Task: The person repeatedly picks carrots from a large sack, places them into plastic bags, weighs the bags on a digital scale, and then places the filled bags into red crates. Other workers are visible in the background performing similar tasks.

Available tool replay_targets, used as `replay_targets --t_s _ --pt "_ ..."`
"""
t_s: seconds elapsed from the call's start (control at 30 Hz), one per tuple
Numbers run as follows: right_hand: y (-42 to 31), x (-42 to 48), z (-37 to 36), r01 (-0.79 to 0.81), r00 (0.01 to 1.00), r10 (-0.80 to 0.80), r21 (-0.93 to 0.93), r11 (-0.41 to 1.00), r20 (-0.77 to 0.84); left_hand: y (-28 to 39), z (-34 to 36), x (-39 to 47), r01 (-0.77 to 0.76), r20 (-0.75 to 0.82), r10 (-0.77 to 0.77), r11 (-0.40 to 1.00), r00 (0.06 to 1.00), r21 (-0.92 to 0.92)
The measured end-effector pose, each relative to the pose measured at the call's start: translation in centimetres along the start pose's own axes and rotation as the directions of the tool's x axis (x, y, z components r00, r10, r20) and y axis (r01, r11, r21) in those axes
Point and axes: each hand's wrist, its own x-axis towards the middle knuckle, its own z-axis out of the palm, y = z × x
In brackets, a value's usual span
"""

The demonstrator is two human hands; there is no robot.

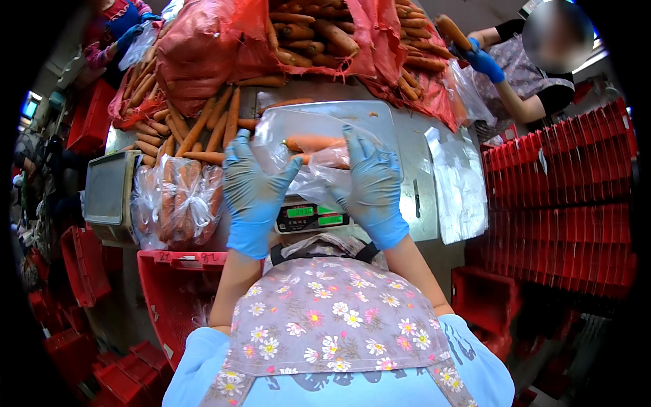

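A clear plastic bag (pixel 318 172) with a few carrots (pixel 315 143) in it lies over the steel pan of a digital scale (pixel 374 114). My right hand (pixel 374 178), in a soiled blue glove, grips the bag's right side, with loose film bunched near the thumb. On the other side is my left hand (pixel 257 188), gloved the same way, its fingers apart and its thumb tip close to the carrots. It seems to hold nothing. The lit scale display (pixel 313 216) shows between my wrists. Tied bags of carrots (pixel 178 198) stand left of my left hand.
Loose carrots (pixel 203 127) lie behind the tied bags. Large red sacks (pixel 208 56) of carrots line the far side. A stack of plastic bags (pixel 457 188) is at right. Red crates (pixel 559 188) rise beyond it; another crate (pixel 178 259) sits below left. A co-worker's gloved hand (pixel 483 63) holds a carrot.
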Motion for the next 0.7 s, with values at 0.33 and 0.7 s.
replay_targets --t_s 0.33,0.7 --pt "1.4 4.0 -9.9 -0.064 0.970 0.241 0.946 0.318 -0.016 0.8 -2.1 4.0 -0.189 -0.074 0.201 0.641 0.977 -0.744" --pt "3.5 5.1 0.1 -0.200 0.979 0.156 0.766 0.612 0.131 3.6 0.1 3.3 -0.362 -0.011 0.517 0.583 0.856 -0.727"
